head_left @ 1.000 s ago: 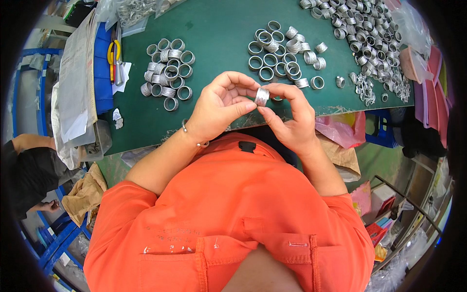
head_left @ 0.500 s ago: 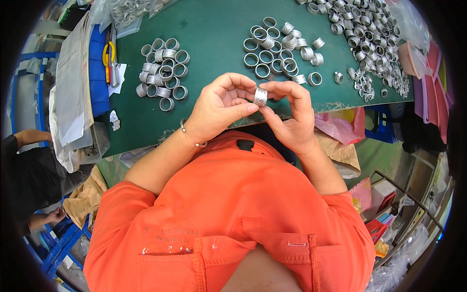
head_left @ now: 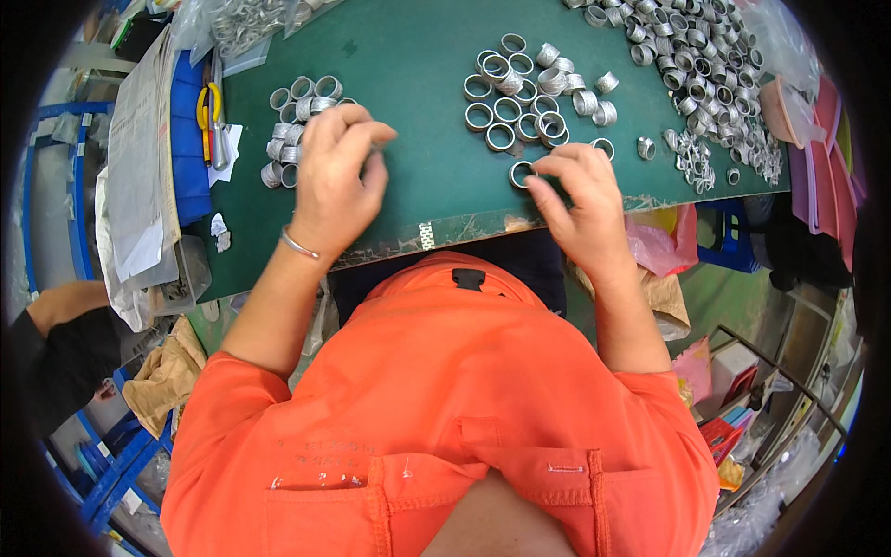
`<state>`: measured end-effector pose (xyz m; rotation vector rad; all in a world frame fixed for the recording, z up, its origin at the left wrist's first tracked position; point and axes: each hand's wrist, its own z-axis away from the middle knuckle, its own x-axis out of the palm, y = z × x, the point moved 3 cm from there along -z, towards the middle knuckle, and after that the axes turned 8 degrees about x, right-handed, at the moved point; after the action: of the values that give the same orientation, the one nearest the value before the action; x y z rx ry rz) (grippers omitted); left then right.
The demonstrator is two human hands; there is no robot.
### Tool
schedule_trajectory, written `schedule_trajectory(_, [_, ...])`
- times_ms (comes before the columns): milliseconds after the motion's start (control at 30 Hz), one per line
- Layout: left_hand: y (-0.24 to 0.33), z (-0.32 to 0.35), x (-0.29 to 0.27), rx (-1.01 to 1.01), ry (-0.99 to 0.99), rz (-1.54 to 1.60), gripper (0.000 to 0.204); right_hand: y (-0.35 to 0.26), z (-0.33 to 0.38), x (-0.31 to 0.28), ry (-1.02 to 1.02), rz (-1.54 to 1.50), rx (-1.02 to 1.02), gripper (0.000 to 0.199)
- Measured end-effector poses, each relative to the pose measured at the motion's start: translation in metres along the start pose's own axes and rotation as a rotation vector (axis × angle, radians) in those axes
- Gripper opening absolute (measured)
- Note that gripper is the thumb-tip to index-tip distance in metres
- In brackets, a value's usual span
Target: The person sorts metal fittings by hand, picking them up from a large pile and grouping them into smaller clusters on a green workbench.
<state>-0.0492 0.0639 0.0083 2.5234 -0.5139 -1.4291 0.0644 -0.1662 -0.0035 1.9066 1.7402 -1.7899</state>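
Observation:
In my right hand (head_left: 585, 190), the thumb and fingertips pinch a silver metal ring (head_left: 519, 174) by its side, above the table's near part. Its round opening shows. My left hand (head_left: 339, 172) is over the left group of metal rings (head_left: 281, 148), hiding some of them. Its fingers are loosely bent, with a gap between them and the thumb, and I see nothing in them. Beyond my right hand lies a middle group of rings (head_left: 507, 109), some upright on edge and some flat. One more ring (head_left: 603, 147) shows partly behind my right fingers.
A big heap of rings (head_left: 696, 56) and small metal parts (head_left: 691, 162) cover the green table's (head_left: 418, 56) right side. At the left stand a blue bin (head_left: 190, 139) and yellow-handled pliers (head_left: 202, 107). A bag of metal pieces (head_left: 246, 23) lies at the back. A person's arm (head_left: 70, 304) shows far left.
Both hands held one ring together in front of me. Now they are apart: the left has moved left over the left group, the right slightly right and holds a ring.

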Motion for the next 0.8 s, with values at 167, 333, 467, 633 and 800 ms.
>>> schedule_trajectory(167, [-0.011,-0.001,-0.005,0.004,-0.164,-0.135,0.025,-0.004,0.006,0.012,-0.060,0.123,-0.048,0.018])
schedule_trajectory(333, [-0.001,-0.003,-0.002,0.003,-0.082,-0.090,0.022,0.000,0.014,0.012,-0.143,-0.550,0.218,0.036])
schedule_trajectory(467, [0.021,-0.010,0.014,-0.299,-0.077,0.569,0.014,-0.006,0.015,0.018,-0.131,-0.949,0.250,0.046])
schedule_trajectory(633, [0.051,-0.005,0.049,-0.658,-0.199,1.451,0.032,-0.014,0.019,0.028,-0.112,-0.936,0.179,0.050])
schedule_trajectory(800, [0.052,-0.005,0.051,-0.516,-0.092,1.291,0.038,-0.013,0.017,0.027,-0.050,-0.935,0.232,0.040])
